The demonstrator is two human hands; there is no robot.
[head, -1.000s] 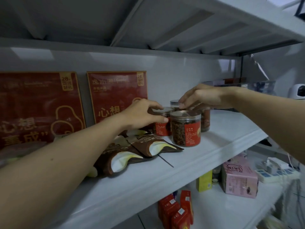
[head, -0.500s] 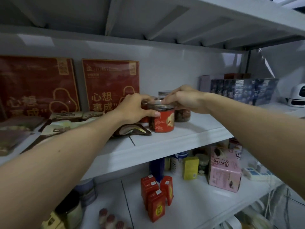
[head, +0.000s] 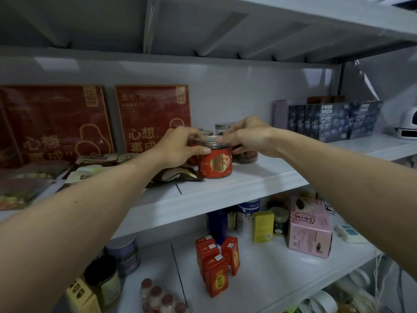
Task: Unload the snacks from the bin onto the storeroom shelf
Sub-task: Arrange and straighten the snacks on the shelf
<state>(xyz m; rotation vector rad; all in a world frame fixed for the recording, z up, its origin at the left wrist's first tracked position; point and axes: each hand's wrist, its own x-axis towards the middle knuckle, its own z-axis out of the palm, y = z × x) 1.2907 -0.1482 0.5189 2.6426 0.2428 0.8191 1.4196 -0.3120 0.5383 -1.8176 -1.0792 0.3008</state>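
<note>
Two forearms reach in from the lower corners of the view, passing above the lower shelf [head: 266,274] with its red cartons [head: 216,260] and pink box [head: 310,227], to the middle shelf [head: 225,190]. There the left hand [head: 178,145] curls round the lid rim of the red-labelled jar [head: 215,161], thumb laid along its shoulder, and the right hand [head: 248,136] pinches the same lid from the other side; both are clamped on it. The jar stands upright near the shelf's front edge, its base apparently on the board, just beside the brown pouches [head: 178,175] on its left. The step in hand appears to be setting down or straightening this jar. The next move probably calls for freeing both hands without tipping it, then fetching more from the bin. Behind it, further jars [head: 244,154] are largely masked by the hands, so their number is uncertain. Farthest back, red boxes [head: 153,118] lean against the wall and dark boxes [head: 325,120] stand at right. The bin lies outside the view, so the remaining load cannot be judged.
</note>
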